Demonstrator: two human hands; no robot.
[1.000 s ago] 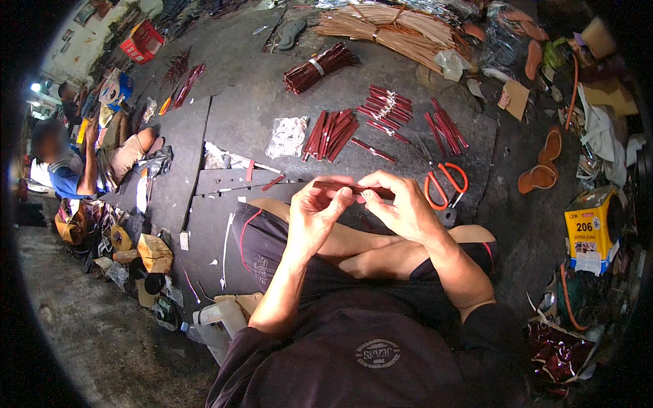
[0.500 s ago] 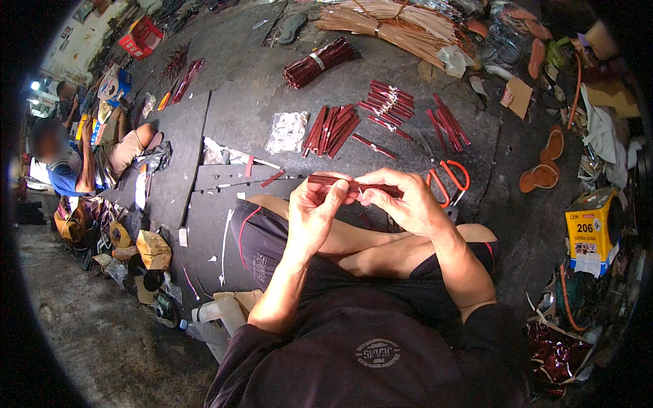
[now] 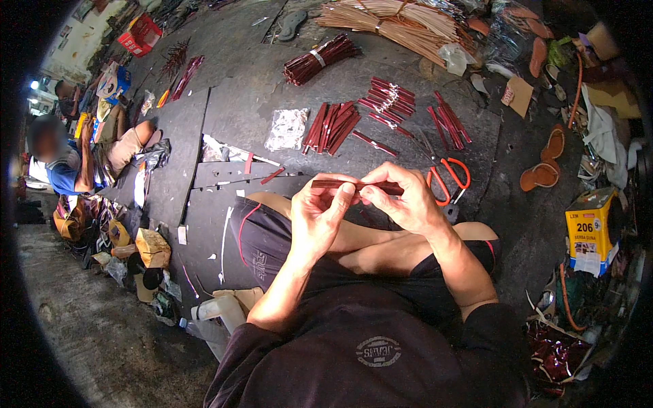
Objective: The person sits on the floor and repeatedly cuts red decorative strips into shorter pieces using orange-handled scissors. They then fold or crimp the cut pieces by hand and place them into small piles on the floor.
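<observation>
The thumb and fingertips (image 3: 347, 193) of the left hand (image 3: 318, 214) are pinched together on the left part of a dark red strip (image 3: 329, 183), and the right hand (image 3: 412, 205) pinches it farther along, thumb below and forefinger above; the two thumbs nearly meet. The strip lies roughly level between the hands, above the crossed legs (image 3: 371, 255), and its middle is partly hidden by the fingers. Just beyond the right hand lie scissors (image 3: 445, 163) with orange handles. Ahead, on the dark floor mat (image 3: 238, 122), a single red strip (image 3: 375, 143) with a silvery piece at its middle lies near a loose pile of strips (image 3: 331, 128). A row of strips (image 3: 388, 99) with silvery pieces lies behind it, and a few more strips (image 3: 449, 122) are to the right. Left of the pile is a clear packet (image 3: 286, 130). Farther out are a tied dark red bundle (image 3: 321, 60) and a large tan bundle (image 3: 398, 28). Sandals (image 3: 541, 177) and a yellow container (image 3: 590, 228) are at the far right; a co-worker in a blue sleeve (image 3: 83, 170) sits at the left.
</observation>
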